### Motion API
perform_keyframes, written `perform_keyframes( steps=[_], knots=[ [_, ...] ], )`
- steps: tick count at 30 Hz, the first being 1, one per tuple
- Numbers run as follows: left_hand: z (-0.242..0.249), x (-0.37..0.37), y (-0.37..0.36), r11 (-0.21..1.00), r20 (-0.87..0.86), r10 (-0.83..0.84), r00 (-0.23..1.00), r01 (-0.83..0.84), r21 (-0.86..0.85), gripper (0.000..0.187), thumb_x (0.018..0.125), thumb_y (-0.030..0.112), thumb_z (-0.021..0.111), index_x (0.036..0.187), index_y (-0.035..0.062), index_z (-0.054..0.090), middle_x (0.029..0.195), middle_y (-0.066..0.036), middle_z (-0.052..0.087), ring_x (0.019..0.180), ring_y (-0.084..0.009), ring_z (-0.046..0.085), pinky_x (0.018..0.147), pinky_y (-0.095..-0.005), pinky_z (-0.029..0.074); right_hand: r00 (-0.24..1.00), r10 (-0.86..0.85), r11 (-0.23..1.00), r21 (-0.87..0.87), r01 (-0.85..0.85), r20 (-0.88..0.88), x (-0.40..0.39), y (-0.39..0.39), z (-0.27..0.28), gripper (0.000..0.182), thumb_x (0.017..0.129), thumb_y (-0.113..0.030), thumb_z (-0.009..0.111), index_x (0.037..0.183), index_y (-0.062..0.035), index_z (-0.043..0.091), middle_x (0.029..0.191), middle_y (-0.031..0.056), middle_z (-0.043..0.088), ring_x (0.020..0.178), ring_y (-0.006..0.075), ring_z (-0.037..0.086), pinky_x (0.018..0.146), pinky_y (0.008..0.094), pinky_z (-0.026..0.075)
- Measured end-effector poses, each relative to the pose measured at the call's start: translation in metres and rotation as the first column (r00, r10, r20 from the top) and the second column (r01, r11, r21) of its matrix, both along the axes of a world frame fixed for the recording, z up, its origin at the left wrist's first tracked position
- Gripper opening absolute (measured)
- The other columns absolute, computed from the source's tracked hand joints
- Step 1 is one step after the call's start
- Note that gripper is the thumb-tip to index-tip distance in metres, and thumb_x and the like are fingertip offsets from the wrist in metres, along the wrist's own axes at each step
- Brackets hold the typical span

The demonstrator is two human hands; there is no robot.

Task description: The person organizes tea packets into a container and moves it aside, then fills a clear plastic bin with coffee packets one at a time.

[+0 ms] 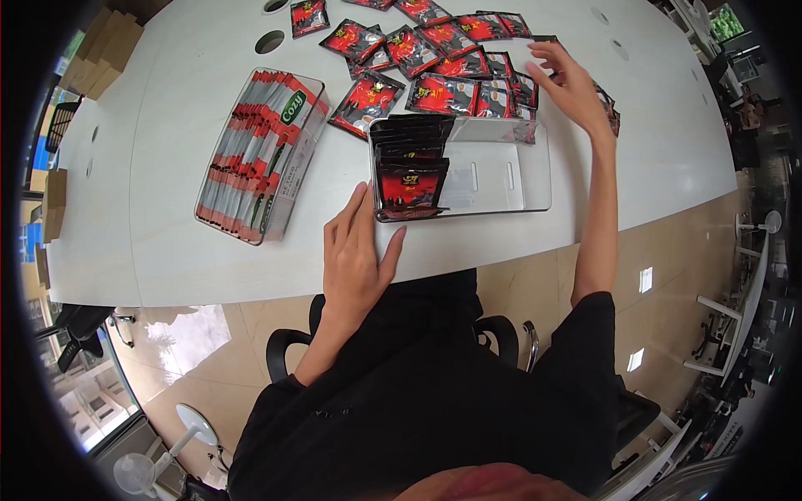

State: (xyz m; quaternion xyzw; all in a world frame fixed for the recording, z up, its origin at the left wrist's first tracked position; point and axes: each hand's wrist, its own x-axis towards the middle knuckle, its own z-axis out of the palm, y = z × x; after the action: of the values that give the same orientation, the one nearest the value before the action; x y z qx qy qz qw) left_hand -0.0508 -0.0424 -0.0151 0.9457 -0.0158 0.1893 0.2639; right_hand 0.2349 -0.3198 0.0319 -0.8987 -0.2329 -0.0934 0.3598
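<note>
My left hand [354, 255] lies at the table edge with its fingers stretched out, against or just beside the left end of a clear plastic box [547, 171]. Inside that box, black-and-red sachets [409, 182] stand in a row at the left end; the right part shows its bare bottom. My right hand [570, 88] is above the right side of a loose pile of similar red, black and grey sachets [443, 93]. Its fingers are apart and bent, and I see nothing held in them. Some sachets on that side are partly hidden by the hand.
Left of the box, a second clear container [284, 188] is packed with red-and-white stick packets. One sachet [309, 17] lies apart at the far edge, near a round hole [269, 42] in the white table [167, 167]. Cardboard boxes [104, 42] stand at the far left.
</note>
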Motion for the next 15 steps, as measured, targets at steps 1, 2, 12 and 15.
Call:
perform_keyframes(
  steps=[1,2,12,15],
  knots=[
    [-0.001,0.0,0.0,1.0,0.008,0.005,1.0,-0.005,0.0,0.056,0.09,0.019,0.077,0.133,-0.0112,0.056,0.139,-0.027,0.059,0.13,-0.035,0.055,0.104,-0.0427,0.041,1.0,-0.022,0.998,-0.061,0.022,-0.004,0.01,0.009,-0.009,0.044,0.097,-0.037,0.072,0.128,-0.0076,0.066,0.122,0.0133,0.07,0.11,0.0232,0.066,0.089,0.037,0.051],
    [-0.001,0.0,0.0,1.0,0.002,0.014,1.0,-0.014,0.012,0.06,0.09,0.018,0.077,0.137,-0.0109,0.054,0.139,-0.026,0.059,0.13,-0.0338,0.056,0.103,-0.0416,0.042,0.999,-0.042,0.992,-0.122,0.041,-0.009,0.016,0.016,-0.017,0.047,0.096,-0.039,0.072,0.133,-0.0093,0.064,0.13,0.0149,0.066,0.115,0.026,0.064,0.093,0.0374,0.051],
    [0.01,-0.001,0.009,0.985,-0.096,-0.031,0.995,0.015,-0.169,0.08,0.082,0.019,0.085,0.146,-0.0053,0.045,0.146,-0.021,0.053,0.132,-0.0326,0.053,0.106,-0.0411,0.042,0.986,0.119,0.986,-0.134,-0.103,0.117,0.003,0.027,-0.035,0.048,0.089,-0.033,0.08,0.127,-0.0077,0.064,0.121,0.0117,0.06,0.118,0.0269,0.062,0.097,0.0392,0.051],
    [0.033,0.002,0.025,0.878,-0.121,-0.182,0.976,0.105,-0.468,0.101,0.073,0.022,0.092,0.152,-0.0016,0.035,0.154,-0.019,0.042,0.14,-0.033,0.045,0.112,-0.0448,0.039,0.975,0.18,0.982,-0.076,-0.171,0.13,0.006,0.022,-0.032,0.048,0.086,-0.032,0.082,0.125,-0.0089,0.065,0.122,0.01,0.06,0.111,0.0283,0.063,0.09,0.0411,0.052]
  ],
)
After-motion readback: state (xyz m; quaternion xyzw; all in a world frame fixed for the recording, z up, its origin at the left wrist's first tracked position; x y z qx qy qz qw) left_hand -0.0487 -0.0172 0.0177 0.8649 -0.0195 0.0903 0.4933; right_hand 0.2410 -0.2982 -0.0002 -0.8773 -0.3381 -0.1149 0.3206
